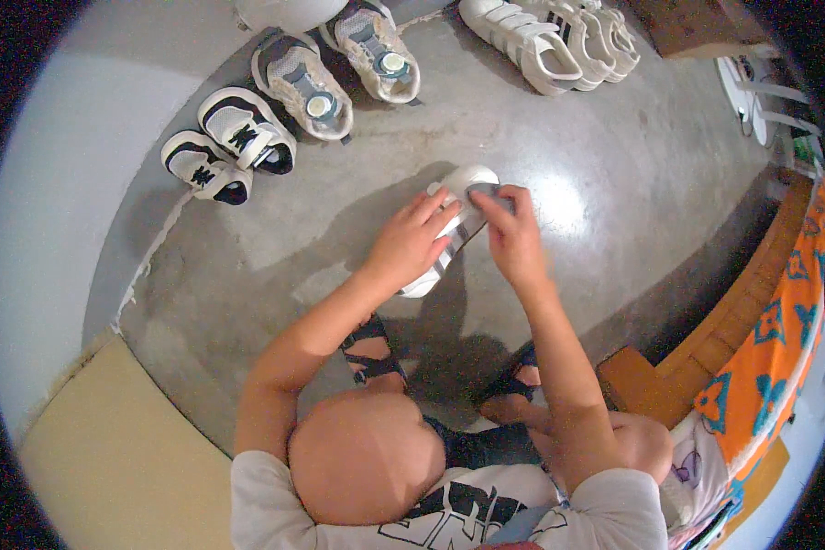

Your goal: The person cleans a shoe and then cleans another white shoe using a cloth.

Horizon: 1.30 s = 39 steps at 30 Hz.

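Note:
A white shoe with dark grey stripes lies aslant in front of me, its rounded far end pointing up and to the right. My left hand is closed over its left side, the fingers stretching across the upper and hiding part of it. At the shoe's far right side, my right hand pinches a small grey piece that looks like cloth, pressed against the shoe. The fingers cover most of that grey piece, so its full shape cannot be seen.
Along the left wall stand white-and-black shoes and a pair of beige-grey sneakers. More white shoes stand at the back. A cardboard box is at the far right, with an orange patterned cloth at the right edge.

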{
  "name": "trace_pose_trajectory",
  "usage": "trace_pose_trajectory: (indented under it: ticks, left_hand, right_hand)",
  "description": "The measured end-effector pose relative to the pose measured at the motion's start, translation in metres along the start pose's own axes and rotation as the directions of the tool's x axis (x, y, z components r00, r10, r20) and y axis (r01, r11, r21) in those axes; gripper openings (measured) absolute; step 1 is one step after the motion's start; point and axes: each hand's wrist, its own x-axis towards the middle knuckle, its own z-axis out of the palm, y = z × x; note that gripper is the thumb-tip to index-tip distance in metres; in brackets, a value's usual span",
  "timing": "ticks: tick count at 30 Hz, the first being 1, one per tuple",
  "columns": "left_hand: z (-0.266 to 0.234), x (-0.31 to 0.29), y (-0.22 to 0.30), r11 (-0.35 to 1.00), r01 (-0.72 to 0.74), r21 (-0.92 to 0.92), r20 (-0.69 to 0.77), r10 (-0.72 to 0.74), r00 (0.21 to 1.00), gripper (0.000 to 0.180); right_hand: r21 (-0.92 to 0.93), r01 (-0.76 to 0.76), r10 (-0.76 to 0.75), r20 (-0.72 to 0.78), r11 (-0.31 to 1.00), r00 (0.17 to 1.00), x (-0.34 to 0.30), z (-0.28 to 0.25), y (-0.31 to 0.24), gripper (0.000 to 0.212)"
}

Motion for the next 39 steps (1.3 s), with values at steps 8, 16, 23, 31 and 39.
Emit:
trace_pose_trajectory:
  ticks: [8,16,23,31,39]
  left_hand:
    - [0.0,0.004,0.007,1.0,0.031,-0.003,0.038,-0.031,0.999,0.053]
    - [0.002,0.006,0.01,1.0,0.007,0.02,0.026,-0.007,1.0,0.054]
    - [0.006,-0.001,0.0,1.0,0.018,-0.006,-0.025,-0.018,1.0,0.055]
    - [0.004,0.006,0.009,1.0,-0.018,0.0,-0.009,0.018,1.0,0.055]
    - [0.001,0.003,0.004,0.999,0.038,-0.032,-0.028,-0.038,0.999,0.052]
  right_hand:
    - [-0.01,-0.224,0.216,-0.219,0.975,0.951,0.012,-0.008,0.033,0.05]
    - [0.014,-0.02,0.021,-0.093,1.0,0.995,-0.003,0.007,0.014,0.05]
    - [-0.048,-0.017,0.009,-0.149,0.999,0.989,-0.013,0.008,0.006,0.055]
    - [0.005,-0.049,0.049,-0.113,0.999,0.992,-0.034,0.012,0.029,0.062]
    - [-0.048,-0.031,0.03,-0.004,0.998,1.0,-0.019,0.015,0.0,0.053]
